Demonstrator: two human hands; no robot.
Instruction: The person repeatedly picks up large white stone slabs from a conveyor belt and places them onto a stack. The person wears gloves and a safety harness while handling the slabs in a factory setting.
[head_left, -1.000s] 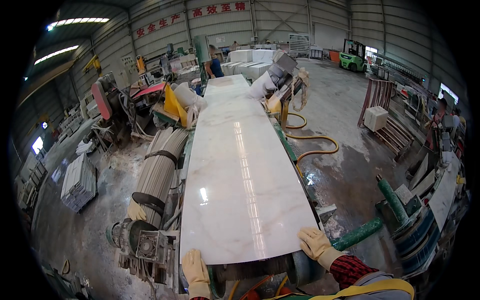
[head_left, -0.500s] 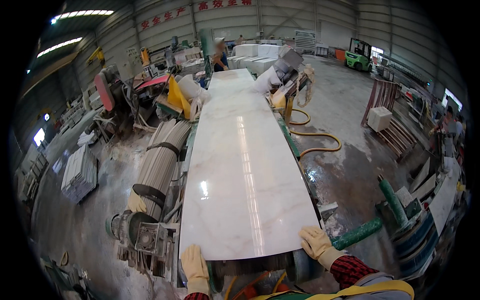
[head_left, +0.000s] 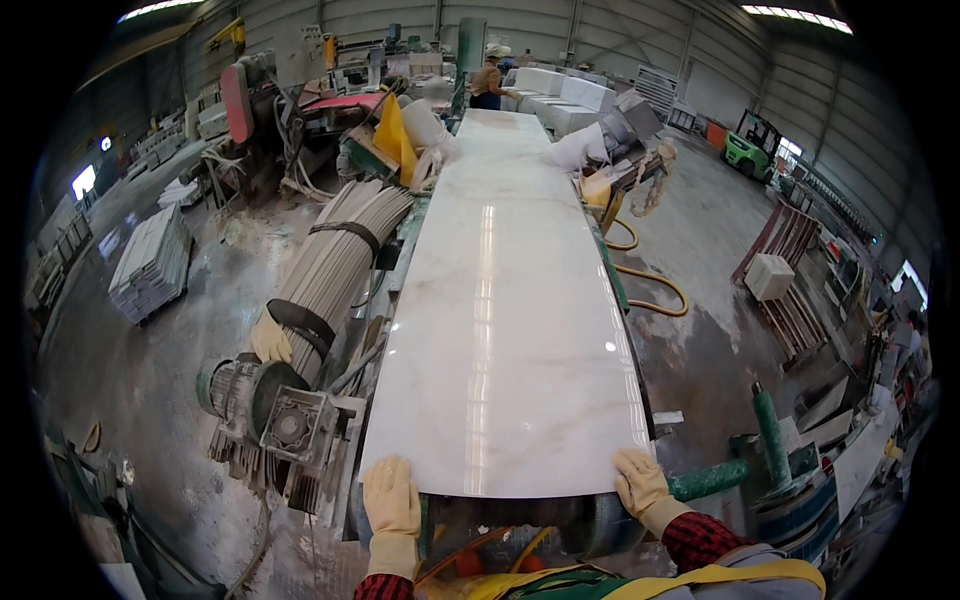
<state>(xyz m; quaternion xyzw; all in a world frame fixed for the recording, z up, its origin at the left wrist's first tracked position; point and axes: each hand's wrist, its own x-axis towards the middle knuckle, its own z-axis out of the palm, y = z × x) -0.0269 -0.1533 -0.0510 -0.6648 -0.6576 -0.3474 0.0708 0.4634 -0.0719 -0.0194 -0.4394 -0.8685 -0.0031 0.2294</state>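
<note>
A wide fisheye view looks down from a person's head inside a stone workshop. A pale metal wall (head_left: 615, 40) closes the far side, and a grey, partly wet floor (head_left: 690, 290) spreads left and right. Down the middle, from near to far, lies a long, glossy white slab (head_left: 510, 320) with faint tan veins; it rests flat on a machine bed with a green side rail (head_left: 612, 275), and ceiling light streaks its surface.

Just left of the slab is a strapped bundle of long, thin strips (head_left: 335, 250), with a motor (head_left: 238, 385) at its near end. Farther left, on the floor, sits a stack of pale stone pieces (head_left: 152, 262).

At the slab's near end are the person's two hands in cream gloves. The left hand (head_left: 393, 497) lies on the near left corner, its fingers straight and unclenched. The right hand (head_left: 645, 490) rests on the near right corner, fingers spread slightly and loosely bent; whether its thumb is under the edge cannot be told.

Far right stands a green forklift (head_left: 745, 155). Beyond the slab's far end is a co-worker (head_left: 487, 82). A loose cream glove (head_left: 270, 340) lies against the bundle's near end.
</note>
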